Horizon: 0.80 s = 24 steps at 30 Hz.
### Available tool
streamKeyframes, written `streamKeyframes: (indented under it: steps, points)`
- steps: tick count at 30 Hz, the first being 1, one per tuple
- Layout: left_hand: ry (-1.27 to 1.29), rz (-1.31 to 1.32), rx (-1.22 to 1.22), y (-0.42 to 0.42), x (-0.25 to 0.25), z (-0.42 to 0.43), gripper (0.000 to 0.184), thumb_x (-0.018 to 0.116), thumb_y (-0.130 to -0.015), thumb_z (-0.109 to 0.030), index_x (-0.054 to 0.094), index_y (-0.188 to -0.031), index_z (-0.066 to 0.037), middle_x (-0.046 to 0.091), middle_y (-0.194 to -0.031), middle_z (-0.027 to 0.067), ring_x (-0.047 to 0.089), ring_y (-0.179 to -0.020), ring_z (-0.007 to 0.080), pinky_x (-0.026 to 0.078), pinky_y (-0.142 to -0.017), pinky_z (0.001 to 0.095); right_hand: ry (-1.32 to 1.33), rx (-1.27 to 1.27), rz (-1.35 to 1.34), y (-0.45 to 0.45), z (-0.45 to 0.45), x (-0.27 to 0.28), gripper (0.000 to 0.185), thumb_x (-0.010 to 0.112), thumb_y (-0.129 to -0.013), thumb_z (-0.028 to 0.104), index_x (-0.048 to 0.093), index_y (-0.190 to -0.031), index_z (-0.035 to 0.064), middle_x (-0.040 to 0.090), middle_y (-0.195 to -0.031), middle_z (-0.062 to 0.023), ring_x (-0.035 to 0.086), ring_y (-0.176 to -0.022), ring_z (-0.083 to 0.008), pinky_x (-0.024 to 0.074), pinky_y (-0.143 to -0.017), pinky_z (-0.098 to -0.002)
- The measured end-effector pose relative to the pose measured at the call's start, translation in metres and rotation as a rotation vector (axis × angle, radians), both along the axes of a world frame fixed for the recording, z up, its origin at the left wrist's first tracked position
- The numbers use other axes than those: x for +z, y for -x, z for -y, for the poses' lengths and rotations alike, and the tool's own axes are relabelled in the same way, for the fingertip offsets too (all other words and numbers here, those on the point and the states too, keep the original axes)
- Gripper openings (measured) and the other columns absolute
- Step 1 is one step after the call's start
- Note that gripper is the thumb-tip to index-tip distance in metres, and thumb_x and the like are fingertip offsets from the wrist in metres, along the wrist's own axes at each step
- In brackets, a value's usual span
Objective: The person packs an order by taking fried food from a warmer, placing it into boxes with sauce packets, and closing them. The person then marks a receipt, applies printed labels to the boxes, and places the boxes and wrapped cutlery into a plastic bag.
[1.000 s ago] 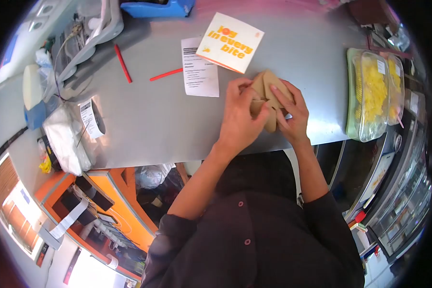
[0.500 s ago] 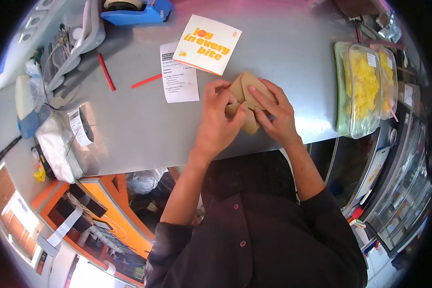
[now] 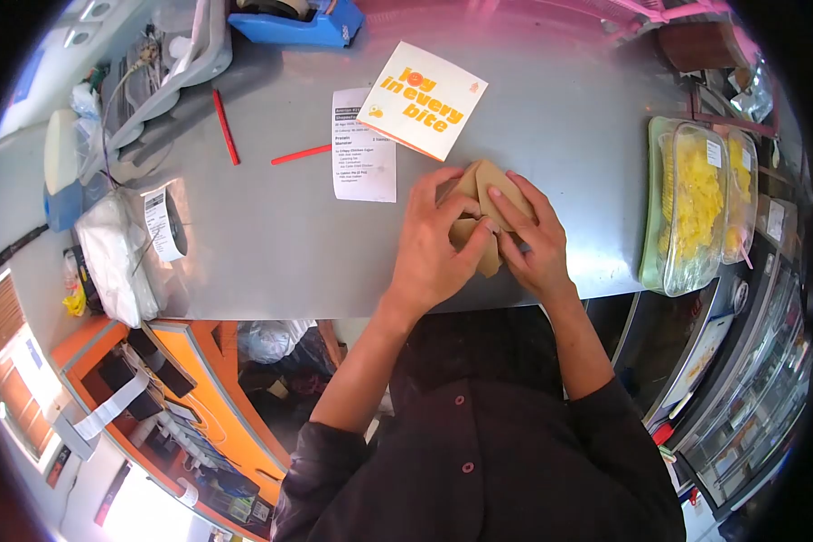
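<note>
Both hands work on a small brown cardboard box point(image 3: 506, 194) above the front part of the steel table. Its flaps are partly folded, and the fingers cover much of it. My left hand point(image 3: 438, 239) grips the left side, with the fingers curled over the flaps and the thumb at the middle. My right hand point(image 3: 535, 237) holds the right side, its index finger lying along the top panel. Just beyond the hands lies a white printed card point(image 3: 425, 99) reading "joy in every bite". It overlaps a printed receipt point(image 3: 364, 163).
Two red pens or sticks point(image 3: 225, 126) lie on the steel table point(image 3: 271, 235), left of the receipt. A blue tape dispenser point(image 3: 298, 25) stands at the back. Clear containers of yellow food point(image 3: 696, 199) are at the right, a label roll point(image 3: 164, 226) and white plastic bag point(image 3: 113, 262) at the left.
The view has shifted, so the table items appear a little further right and lower. Both hands still hold the box, with its flaps and the fingers nearly unchanged.
</note>
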<state>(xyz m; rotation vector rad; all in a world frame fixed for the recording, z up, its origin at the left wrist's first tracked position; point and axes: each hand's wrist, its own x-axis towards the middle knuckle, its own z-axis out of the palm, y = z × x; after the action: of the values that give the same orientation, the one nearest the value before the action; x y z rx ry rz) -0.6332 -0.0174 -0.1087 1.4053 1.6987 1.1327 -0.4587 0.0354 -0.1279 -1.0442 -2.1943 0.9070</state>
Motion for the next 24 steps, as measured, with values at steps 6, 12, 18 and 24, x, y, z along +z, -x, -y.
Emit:
streamKeyframes:
  steps: [6, 12, 18, 24]
  points:
    - [0.087, 0.130, 0.020, 0.000, -0.003, 0.002, 0.015, 0.075, -0.082, -0.006, 0.063, -0.089, -0.002, 0.050, -0.134, 0.0190, 0.050, -0.124, 0.0390, 0.044, -0.104, 0.0458, -0.003, 0.027, 0.011, -0.003, -0.003, 0.002, 0.064, 0.075, -0.074, 0.001, 0.065, -0.135, 0.0184, 0.053, -0.142, -0.0177, 0.059, -0.120, -0.0349, 0.0526, -0.098, -0.0423]
    - [0.062, 0.031, 0.005, 0.002, 0.001, 0.000, 0.011, 0.075, -0.082, -0.005, 0.066, -0.086, -0.001, 0.054, -0.132, 0.0188, 0.059, -0.120, 0.0362, 0.050, -0.097, 0.0423, 0.005, 0.039, -0.010, -0.005, -0.003, 0.001, 0.064, 0.076, -0.075, 0.002, 0.064, -0.136, 0.0188, 0.052, -0.143, -0.0181, 0.060, -0.120, -0.0360, 0.0526, -0.098, -0.0427]
    - [0.103, 0.070, 0.031, -0.002, 0.005, -0.002, 0.014, 0.077, -0.083, -0.008, 0.066, -0.087, -0.002, 0.052, -0.134, 0.0171, 0.051, -0.123, 0.0365, 0.044, -0.103, 0.0459, 0.051, 0.067, -0.016, -0.006, -0.005, 0.002, 0.064, 0.075, -0.077, 0.002, 0.063, -0.137, 0.0192, 0.050, -0.144, -0.0194, 0.059, -0.122, -0.0368, 0.0522, -0.099, -0.0429]
    - [0.094, 0.096, 0.202, -0.014, -0.001, 0.002, 0.018, 0.079, -0.084, -0.012, 0.065, -0.085, -0.002, 0.054, -0.127, 0.0162, 0.052, -0.117, 0.0348, 0.044, -0.100, 0.0454, 0.075, 0.136, 0.057, -0.008, -0.005, 0.013, 0.057, 0.070, -0.084, 0.004, 0.062, -0.138, 0.0188, 0.041, -0.152, -0.0210, 0.050, -0.132, -0.0379, 0.0451, -0.108, -0.0434]
